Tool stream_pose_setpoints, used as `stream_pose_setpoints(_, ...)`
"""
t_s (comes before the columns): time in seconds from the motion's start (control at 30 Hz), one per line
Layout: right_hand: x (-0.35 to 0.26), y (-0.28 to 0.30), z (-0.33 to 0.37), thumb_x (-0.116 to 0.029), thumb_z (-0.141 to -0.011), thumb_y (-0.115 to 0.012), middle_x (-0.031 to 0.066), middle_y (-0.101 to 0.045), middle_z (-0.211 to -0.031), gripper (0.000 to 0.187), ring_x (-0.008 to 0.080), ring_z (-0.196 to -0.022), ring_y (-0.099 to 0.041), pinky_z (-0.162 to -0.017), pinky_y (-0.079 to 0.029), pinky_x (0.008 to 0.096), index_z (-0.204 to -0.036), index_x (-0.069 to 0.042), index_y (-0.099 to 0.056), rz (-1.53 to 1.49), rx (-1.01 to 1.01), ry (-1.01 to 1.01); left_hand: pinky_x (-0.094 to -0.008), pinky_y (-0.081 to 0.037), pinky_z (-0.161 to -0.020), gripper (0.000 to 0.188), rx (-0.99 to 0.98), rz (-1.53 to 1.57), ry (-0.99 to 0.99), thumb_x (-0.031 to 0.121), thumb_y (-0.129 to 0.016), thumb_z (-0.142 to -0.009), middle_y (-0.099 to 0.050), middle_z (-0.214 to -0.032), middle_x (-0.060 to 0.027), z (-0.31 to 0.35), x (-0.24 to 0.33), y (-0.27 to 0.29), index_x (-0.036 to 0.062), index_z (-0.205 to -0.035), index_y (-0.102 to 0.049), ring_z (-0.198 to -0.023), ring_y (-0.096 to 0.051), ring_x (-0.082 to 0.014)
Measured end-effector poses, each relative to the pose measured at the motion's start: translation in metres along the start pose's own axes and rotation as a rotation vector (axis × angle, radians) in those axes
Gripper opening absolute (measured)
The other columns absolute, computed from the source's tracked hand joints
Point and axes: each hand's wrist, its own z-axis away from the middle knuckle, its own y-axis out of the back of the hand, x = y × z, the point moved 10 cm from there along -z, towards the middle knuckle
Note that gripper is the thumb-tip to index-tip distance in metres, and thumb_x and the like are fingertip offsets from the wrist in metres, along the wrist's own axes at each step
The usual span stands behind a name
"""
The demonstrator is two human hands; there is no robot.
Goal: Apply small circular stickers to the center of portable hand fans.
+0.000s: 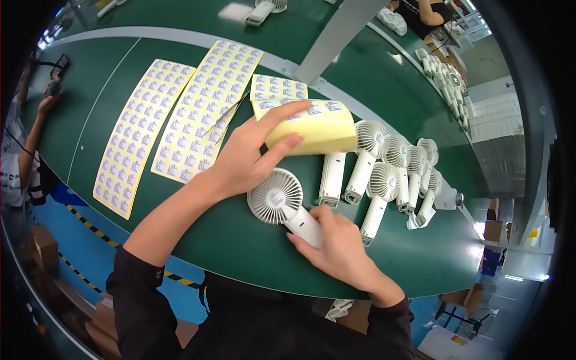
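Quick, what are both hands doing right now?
Left hand: closed, holding the curled sticker sheet.
Right hand: closed, holding a small white fan by its handle.

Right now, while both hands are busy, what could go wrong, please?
The curled label sheet, held in the left fingers, could crease and spoil labels. The fan gripped by the right fingers is very near the left wrist, so they might bump. The tweezers lie over another label sheet beside the left forearm; a sweep could knock them or scratch labels.
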Motion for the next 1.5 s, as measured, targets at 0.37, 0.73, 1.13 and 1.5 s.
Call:
stream_pose_setpoints(0.37, 0.148, 0.128, -0.064, -0.03, -0.103, -0.067, 0.0037, -0.06, -0.078, 0.039, 0.009, -0.057, -0.05, -0.052, -0.038, 0.0258, -0.122, 0.002, -0.056, -0.955, 0.356, -0.305, -0.0324, -0.046, -0.107, 0.034, 0.702, -0.066, -0.142, 0.015, -0.056, -0.108, -0.07, -0.132, -0.0144, 0.005, 0.004, 0.1, -0.0026, -0.136, -0.064, -0.126, -0.062, -0.0215)
stream_pose_setpoints(0.73, 0.192, 0.137, -0.293, -0.024, -0.103, -0.066, 0.0109, -0.068, -0.1, 0.032, 0.0177, -0.078, -0.061, -0.073, -0.052, 0.0342, -0.12, 0.004, -0.063, -1.267, 0.33, -0.067, -0.0403, -0.054, -0.081, 0.032, 0.611, -0.213, -0.004, 0.008, -0.059, -0.103, -0.074, -0.102, -0.0219, -0.006, -0.042, 0.086, 0.0065, -0.134, -0.066, -0.09, -0.07, -0.0363)
stream_pose_setpoints(1.13, 0.158, 0.104, -0.436, -0.059, -0.094, -0.072, 0.0065, -0.073, -0.093, 0.063, 0.0116, -0.083, -0.064, -0.077, -0.05, 0.0271, -0.106, 0.002, -0.077, -0.52, 0.255, -0.058, -0.0472, -0.051, -0.093, 0.048, 0.386, -0.424, 0.034, 0.006, -0.066, -0.096, -0.07, -0.116, -0.0249, -0.013, -0.057, 0.061, 0.003, -0.143, -0.056, -0.105, -0.066, -0.0424)
stream_pose_setpoints(1.5, 0.169, 0.116, -0.444, -0.038, -0.077, -0.079, 0.0114, -0.07, -0.085, 0.048, 0.0194, -0.075, -0.065, -0.069, -0.049, 0.0329, -0.098, 0.004, -0.068, -0.392, 0.418, -0.215, -0.0482, -0.047, -0.101, 0.056, 0.16, -0.701, 0.092, 0.004, -0.069, -0.092, -0.063, -0.127, -0.0245, -0.014, -0.064, 0.059, 0.0001, -0.145, -0.05, -0.117, -0.058, -0.0412)
